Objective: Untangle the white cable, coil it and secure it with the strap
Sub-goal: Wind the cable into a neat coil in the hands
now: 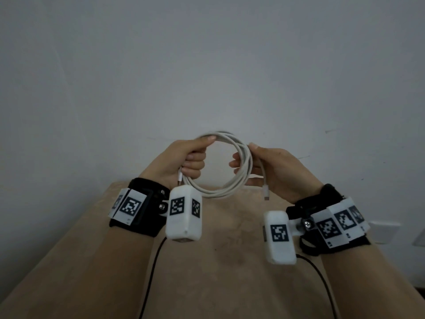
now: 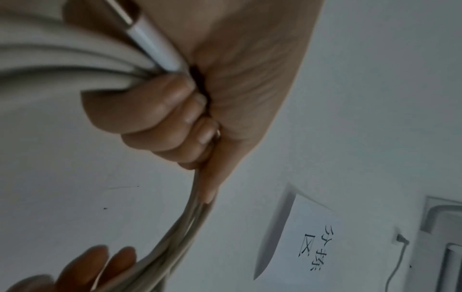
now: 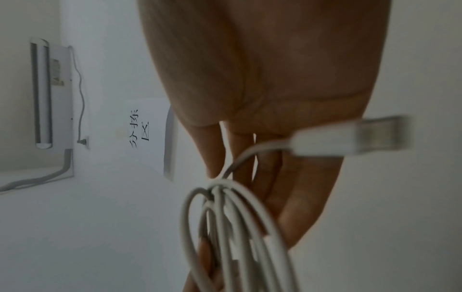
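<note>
So the white cable (image 1: 226, 168) is wound into a round coil of several loops and you've got it up in the air between both hands, above the tan surface (image 1: 220, 261); your left hand (image 1: 181, 163) is clenched around the left side of the coil, fingers curled tight over the bundled strands, with one plug end (image 2: 150, 39) poking out by the heel of the palm; your right hand (image 1: 276, 171) has the right side, thumb on the outside and fingers fairly straight inside the loop; the other connector (image 1: 265, 192) dangles loose under that hand; behind is a plain pale wall (image 1: 207, 65) with a paper sign (image 3: 147, 130) stuck on it.
</note>
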Demonstrator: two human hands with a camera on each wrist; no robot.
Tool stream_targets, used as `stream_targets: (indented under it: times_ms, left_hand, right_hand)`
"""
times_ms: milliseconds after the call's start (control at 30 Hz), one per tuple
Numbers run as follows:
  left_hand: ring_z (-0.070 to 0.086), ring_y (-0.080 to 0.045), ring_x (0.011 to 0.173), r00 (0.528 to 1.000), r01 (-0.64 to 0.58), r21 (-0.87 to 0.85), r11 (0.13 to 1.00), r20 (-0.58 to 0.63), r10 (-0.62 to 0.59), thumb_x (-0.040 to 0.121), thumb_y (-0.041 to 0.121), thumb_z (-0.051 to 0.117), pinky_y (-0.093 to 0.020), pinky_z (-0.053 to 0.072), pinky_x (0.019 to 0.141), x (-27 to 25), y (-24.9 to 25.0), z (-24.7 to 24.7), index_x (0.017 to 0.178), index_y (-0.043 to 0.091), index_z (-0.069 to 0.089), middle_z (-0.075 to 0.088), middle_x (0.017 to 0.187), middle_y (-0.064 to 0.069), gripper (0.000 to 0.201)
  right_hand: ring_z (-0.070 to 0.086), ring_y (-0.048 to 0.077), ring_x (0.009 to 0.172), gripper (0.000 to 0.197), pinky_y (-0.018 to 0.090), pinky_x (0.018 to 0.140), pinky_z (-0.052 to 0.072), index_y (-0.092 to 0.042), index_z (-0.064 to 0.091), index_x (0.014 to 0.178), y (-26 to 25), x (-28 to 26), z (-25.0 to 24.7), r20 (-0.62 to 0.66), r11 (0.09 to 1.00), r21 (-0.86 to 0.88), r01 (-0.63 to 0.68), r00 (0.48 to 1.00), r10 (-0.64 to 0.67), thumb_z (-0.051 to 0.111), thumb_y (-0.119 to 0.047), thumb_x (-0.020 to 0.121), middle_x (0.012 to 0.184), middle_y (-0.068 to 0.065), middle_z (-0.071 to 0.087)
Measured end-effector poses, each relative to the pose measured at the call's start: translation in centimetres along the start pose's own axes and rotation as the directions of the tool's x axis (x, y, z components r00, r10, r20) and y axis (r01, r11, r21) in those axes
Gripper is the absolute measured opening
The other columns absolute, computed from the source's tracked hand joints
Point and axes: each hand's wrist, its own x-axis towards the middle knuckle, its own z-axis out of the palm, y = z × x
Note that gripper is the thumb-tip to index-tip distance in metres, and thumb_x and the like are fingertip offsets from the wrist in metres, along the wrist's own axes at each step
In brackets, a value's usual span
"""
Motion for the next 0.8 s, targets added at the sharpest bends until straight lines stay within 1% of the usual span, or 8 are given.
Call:
stream_targets:
  times_ms: [67, 133, 233, 333, 467, 600, 700, 800]
  left_hand:
    - [0.019, -0.001, 0.029, 1.0, 0.017, -0.041, 0.999, -0.016, -0.017, 0.078, 0.029, 0.063, -0.013, 0.014, 0.028, -0.1, 0.3, -0.3, 0.05, 0.021, 0.038, 0.024, 0.04, 0.009, 0.039]
    - [0.019, -0.001, 0.029, 0.999, 0.013, -0.034, 0.999, -0.043, -0.014, 0.084, 0.029, 0.061, -0.013, 0.014, 0.028, -0.1, 0.4, -0.5, 0.05, 0.021, 0.038, 0.024, 0.04, 0.01, 0.042]
    - [0.018, -0.001, 0.029, 0.997, 0.013, -0.026, 1.0, -0.072, -0.015, 0.09, 0.028, 0.058, -0.013, 0.012, 0.028, -0.3, 0.7, -0.6, 0.055, 0.021, 0.032, 0.023, 0.04, 0.01, 0.043]
    - [0.017, -0.001, 0.03, 0.997, 0.005, 0.082, 0.997, -0.08, 0.001, 0.089, 0.028, 0.059, -0.014, 0.012, 0.028, -0.5, 0.9, -0.7, 0.06, 0.021, 0.033, 0.023, 0.041, 0.01, 0.039]
    - [0.014, -0.003, 0.033, 0.999, 0.031, 0.287, 0.957, -0.034, -0.022, 0.081, 0.029, 0.065, -0.014, 0.012, 0.031, -0.7, 0.7, -0.6, 0.062, 0.021, 0.034, 0.022, 0.042, 0.009, 0.037]
    - [0.013, -0.004, 0.035, 0.998, 0.058, 0.336, 0.94, -0.034, -0.05, 0.085, 0.028, 0.064, -0.015, 0.01, 0.032, -0.7, 0.6, -0.2, 0.059, 0.022, 0.032, 0.021, 0.043, 0.009, 0.041]
    - [0.013, -0.005, 0.036, 0.998, 0.05, 0.398, 0.916, -0.06, -0.028, 0.086, 0.028, 0.065, -0.015, 0.01, 0.034, -0.9, 0.6, -0.2, 0.059, 0.022, 0.033, 0.021, 0.044, 0.009, 0.042]
    - [0.013, -0.005, 0.036, 0.997, 0.029, 0.377, 0.926, -0.075, -0.001, 0.086, 0.028, 0.065, -0.015, 0.011, 0.033, -1.0, 0.8, -0.2, 0.057, 0.022, 0.033, 0.021, 0.044, 0.008, 0.043]
  right_hand:
    - [0.065, 0.016, 0.074, 0.03, 0.024, 0.058, 0.053, -0.003, 0.071, 0.096, 0.2, 0.1, -0.1, -0.069, 0.998, -0.054, 0.038, 0.997, -0.042, 0.049, -0.024, 0.096, 0.086, 0.009, 0.071]
    - [0.053, 0.011, 0.062, 0.025, 0.018, 0.046, 0.042, -0.006, 0.071, 0.085, 0.6, 0.3, -0.1, -0.167, 0.993, -0.082, 0.08, 0.982, -0.092, 0.051, -0.016, 0.096, 0.075, 0.003, 0.067]
    - [0.038, 0.006, 0.053, 0.026, 0.014, 0.039, 0.028, -0.007, 0.068, 0.078, 0.6, 0.4, 0.0, -0.272, 0.981, -0.155, 0.12, 0.949, -0.159, 0.05, -0.014, 0.097, 0.067, 0.0, 0.054]
    - [0.031, 0.003, 0.043, 0.026, 0.013, 0.036, 0.024, -0.007, 0.066, 0.078, 0.1, 0.2, -0.1, -0.318, 0.974, -0.162, 0.162, 0.925, -0.206, 0.05, -0.016, 0.097, 0.064, -0.002, 0.045]
    - [0.027, 0.004, 0.042, 0.027, 0.015, 0.035, 0.02, -0.009, 0.066, 0.079, -0.7, 0.0, -1.0, -0.396, 0.971, -0.119, 0.209, 0.887, -0.24, 0.05, -0.019, 0.098, 0.066, -0.002, 0.044]
    - [0.024, 0.005, 0.043, 0.026, 0.015, 0.035, 0.019, -0.008, 0.065, 0.08, -0.9, -0.2, -1.5, -0.427, 0.97, -0.059, 0.236, 0.872, -0.239, 0.048, -0.017, 0.098, 0.066, -0.002, 0.044]
    - [0.025, 0.004, 0.042, 0.026, 0.015, 0.034, 0.02, -0.009, 0.065, 0.08, -1.1, -0.2, -1.6, -0.445, 0.965, -0.056, 0.256, 0.859, -0.253, 0.049, -0.018, 0.098, 0.067, -0.002, 0.045]
    - [0.024, 0.005, 0.044, 0.026, 0.017, 0.035, 0.016, -0.011, 0.066, 0.078, -1.3, -0.3, -1.8, -0.457, 0.961, -0.058, 0.272, 0.848, -0.267, 0.05, -0.02, 0.098, 0.068, -0.003, 0.045]
